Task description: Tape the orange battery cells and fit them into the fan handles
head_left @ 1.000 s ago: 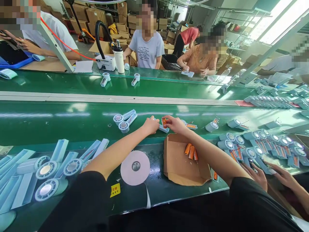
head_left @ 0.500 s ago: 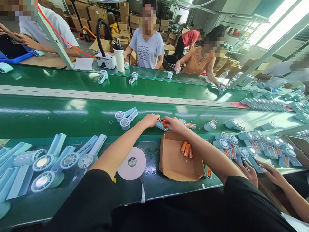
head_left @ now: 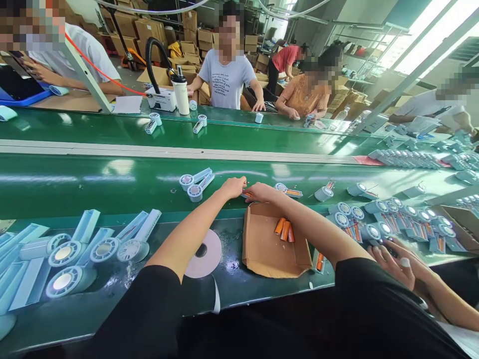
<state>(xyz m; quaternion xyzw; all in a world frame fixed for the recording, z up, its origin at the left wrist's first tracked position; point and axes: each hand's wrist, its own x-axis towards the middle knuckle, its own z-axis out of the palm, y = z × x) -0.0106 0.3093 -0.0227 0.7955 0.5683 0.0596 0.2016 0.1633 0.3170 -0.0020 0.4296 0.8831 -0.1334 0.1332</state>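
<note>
On the green belt, my left hand (head_left: 235,186) is closed, its fingertips bent down; whatever they grip is hidden. My right hand (head_left: 261,192) is close beside it, fingers bent and pressed over an orange battery (head_left: 246,194) that lies in a light blue fan handle, mostly covered by the hand. Below my right wrist stands a shallow cardboard box (head_left: 258,249) with several orange batteries (head_left: 285,230) in it. Two light blue fan housings (head_left: 195,192) lie left of my hands. Just right of them is a fan housing (head_left: 286,189) with orange batteries in its handle.
A roll of pale tape (head_left: 209,257) lies by my left forearm. Several fan housings (head_left: 67,253) fill the bench's left side; more with batteries (head_left: 385,219) stand at the right. A co-worker's hands (head_left: 392,262) work close to my right elbow. A rail (head_left: 202,151) divides the belts.
My right hand has lowered and moved slightly left, its fingers flattening over the orange battery it held up before. The left hand has hardly moved. The view has shifted a little.
</note>
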